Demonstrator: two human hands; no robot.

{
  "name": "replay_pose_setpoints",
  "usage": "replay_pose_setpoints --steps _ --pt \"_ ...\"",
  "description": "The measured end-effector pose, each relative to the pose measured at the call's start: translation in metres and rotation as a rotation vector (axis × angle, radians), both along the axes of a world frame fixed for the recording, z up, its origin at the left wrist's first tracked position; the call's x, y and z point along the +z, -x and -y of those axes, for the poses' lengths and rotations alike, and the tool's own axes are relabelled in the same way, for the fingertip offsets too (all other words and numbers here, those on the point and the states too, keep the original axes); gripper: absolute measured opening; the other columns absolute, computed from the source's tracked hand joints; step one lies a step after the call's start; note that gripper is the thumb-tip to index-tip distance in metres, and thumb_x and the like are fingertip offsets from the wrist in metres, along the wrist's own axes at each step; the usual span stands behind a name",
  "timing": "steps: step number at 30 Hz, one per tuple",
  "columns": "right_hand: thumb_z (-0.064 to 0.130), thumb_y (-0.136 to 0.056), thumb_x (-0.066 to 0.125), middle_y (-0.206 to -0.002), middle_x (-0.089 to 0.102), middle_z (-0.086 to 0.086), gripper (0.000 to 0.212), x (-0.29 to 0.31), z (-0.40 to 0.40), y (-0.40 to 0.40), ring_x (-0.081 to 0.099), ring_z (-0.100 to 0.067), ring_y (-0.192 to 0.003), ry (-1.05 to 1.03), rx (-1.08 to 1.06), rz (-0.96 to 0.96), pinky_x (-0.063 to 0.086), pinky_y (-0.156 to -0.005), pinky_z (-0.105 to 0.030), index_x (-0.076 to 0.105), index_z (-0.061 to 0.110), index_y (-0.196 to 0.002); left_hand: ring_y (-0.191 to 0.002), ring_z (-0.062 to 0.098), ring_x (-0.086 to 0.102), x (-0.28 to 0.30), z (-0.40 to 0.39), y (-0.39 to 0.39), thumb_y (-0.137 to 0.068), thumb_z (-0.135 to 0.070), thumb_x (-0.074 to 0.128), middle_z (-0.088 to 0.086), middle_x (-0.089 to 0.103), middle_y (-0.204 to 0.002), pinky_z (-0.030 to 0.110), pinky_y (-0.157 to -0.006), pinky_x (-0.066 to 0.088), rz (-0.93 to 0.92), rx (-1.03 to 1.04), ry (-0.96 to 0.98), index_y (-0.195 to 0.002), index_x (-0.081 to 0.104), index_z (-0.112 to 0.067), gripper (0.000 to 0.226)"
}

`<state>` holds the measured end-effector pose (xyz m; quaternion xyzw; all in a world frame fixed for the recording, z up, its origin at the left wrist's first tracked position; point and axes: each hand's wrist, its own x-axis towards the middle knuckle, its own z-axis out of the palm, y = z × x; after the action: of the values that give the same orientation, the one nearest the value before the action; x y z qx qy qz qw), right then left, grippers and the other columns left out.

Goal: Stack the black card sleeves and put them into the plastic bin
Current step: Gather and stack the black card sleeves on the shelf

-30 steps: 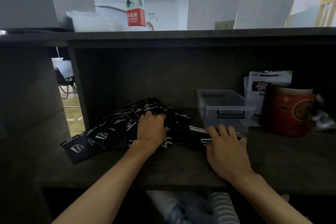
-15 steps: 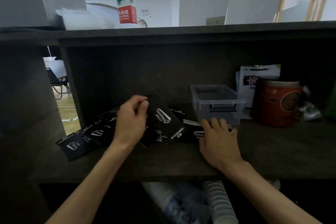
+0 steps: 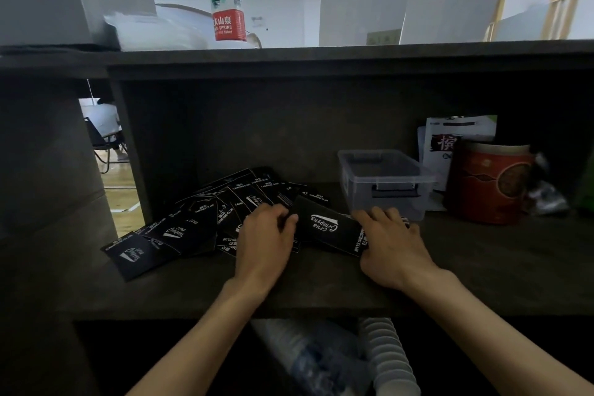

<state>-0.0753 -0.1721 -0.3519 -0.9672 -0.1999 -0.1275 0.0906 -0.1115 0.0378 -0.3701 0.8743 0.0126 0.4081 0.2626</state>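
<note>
Head view, the only one I have. Both hands sit mid-frame on the dark shelf (image 3: 482, 267). The left hand (image 3: 265, 241) has its fingers curled onto the left edge of one black card sleeve (image 3: 328, 228), gripping it. The right hand (image 3: 390, 244) lies on top of the stack of sleeves (image 3: 364, 239) at centre right, fingers held fairly straight and pressing down; the held sleeve's right end touches or overlaps this stack (I cannot tell whether the thumb has hooked under). The loose sleeves (image 3: 193, 228) are fanned out across centre left, overlapping, one lying furthest toward the lower left. The plastic bin (image 3: 382, 183) stands just behind the right hand, right of centre; I see nothing black in it.

Right of the bin: a red tin (image 3: 488, 183), with a white packet (image 3: 450, 141) behind it. On the shelf top, upper centre-left, a water bottle (image 3: 226, 0) stands upright.
</note>
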Motion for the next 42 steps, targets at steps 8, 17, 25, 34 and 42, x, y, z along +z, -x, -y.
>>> replay_pose_setpoints --steps 8,17,25,34,42 --pt "0.058 -0.088 0.05 -0.14 0.04 0.004 0.07 -0.005 -0.001 -0.007 0.032 -0.021 -0.131 -0.02 0.007 0.033 0.035 -0.106 -0.051 0.024 0.035 -0.149 -0.095 0.018 0.057 -0.006 0.035 -0.003 -0.097 -0.044 0.052 0.0 0.064 -0.098 0.03 -0.081 0.043 -0.129 0.0 -0.333 -0.098 0.072 -0.021 0.031" --pt "0.068 -0.09 0.019 -0.124 0.049 0.005 0.06 -0.03 -0.003 -0.012 0.042 -0.018 -0.115 -0.049 -0.024 0.292 0.044 -0.087 -0.045 0.039 0.035 -0.137 -0.11 0.025 0.055 0.021 0.002 -0.04 -0.096 -0.039 0.055 0.005 0.066 -0.11 0.037 -0.093 0.041 -0.186 0.065 -0.374 -0.113 0.065 -0.018 0.029" --pt "0.066 -0.092 0.022 -0.125 0.049 0.004 0.059 -0.027 -0.002 -0.008 0.042 -0.019 -0.117 -0.051 -0.028 0.266 0.044 -0.089 -0.045 0.038 0.034 -0.139 -0.108 0.024 0.055 0.015 0.0 -0.05 -0.097 -0.034 0.054 0.007 0.067 -0.106 0.037 -0.096 0.036 -0.253 0.109 -0.556 -0.12 0.063 -0.022 0.027" --pt "0.065 -0.094 0.027 -0.13 0.048 0.003 0.057 -0.025 -0.002 -0.006 0.041 -0.02 -0.12 -0.056 -0.016 0.243 0.043 -0.094 -0.046 0.037 0.034 -0.14 -0.069 0.004 0.062 0.054 -0.028 0.009 -0.099 -0.02 0.053 -0.011 0.065 -0.08 0.016 -0.06 0.049 0.277 -0.229 0.293 -0.094 0.063 -0.03 0.015" --pt "0.062 -0.093 0.034 -0.127 0.049 0.002 0.054 -0.024 -0.001 -0.004 0.042 -0.02 -0.119 -0.057 -0.012 0.255 0.041 -0.091 -0.046 0.04 0.033 -0.138 -0.082 -0.001 0.065 0.033 -0.02 0.011 -0.1 -0.021 0.053 -0.022 0.067 -0.088 0.017 -0.069 0.051 0.124 -0.262 0.264 -0.094 0.064 -0.034 0.018"
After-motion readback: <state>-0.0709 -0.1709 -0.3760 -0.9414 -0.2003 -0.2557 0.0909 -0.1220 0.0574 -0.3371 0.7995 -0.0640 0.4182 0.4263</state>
